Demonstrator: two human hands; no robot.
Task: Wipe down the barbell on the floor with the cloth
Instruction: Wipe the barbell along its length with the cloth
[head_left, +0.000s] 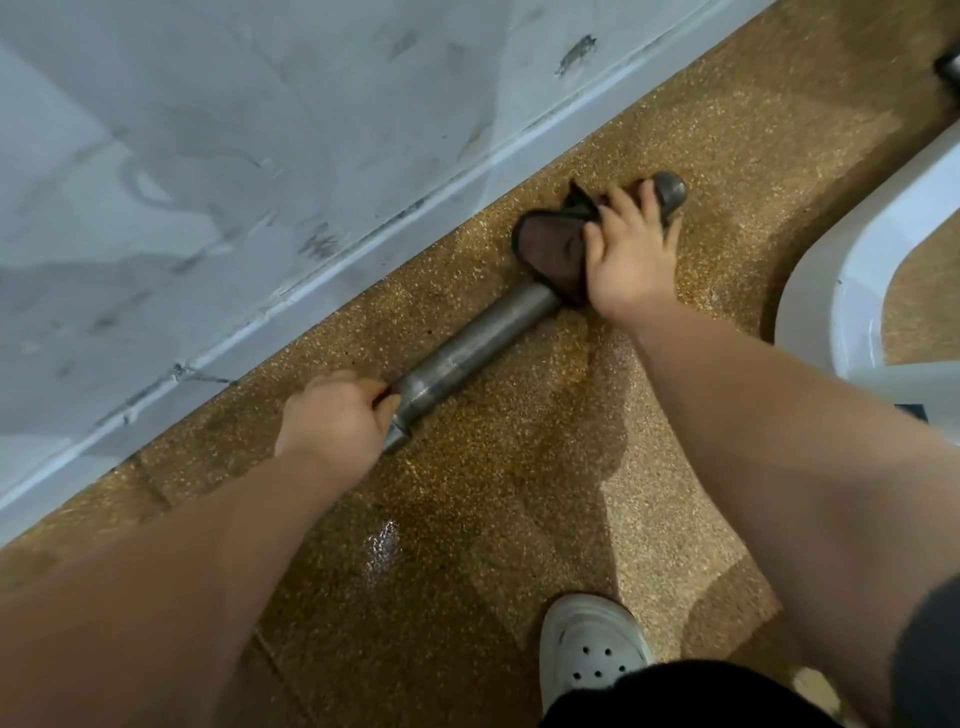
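A grey steel barbell sleeve (467, 349) lies on the speckled brown floor, running diagonally from lower left to upper right, parallel to the wall. Its round end (670, 189) shows at the upper right. A dark brown cloth (545, 241) is draped over the bar near that end. My right hand (628, 254) presses on the cloth and wraps it around the bar. My left hand (337, 415) grips the bar at its lower left part, where the sleeve meets the thinner shaft; the rest of the shaft is hidden under the hand.
A scuffed white wall (208, 156) with a baseboard runs close behind the bar. A white curved machine base (841, 260) stands at the right. My foot in a white clog (592, 649) is at the bottom. A dark metal part (948, 70) sits at the top right.
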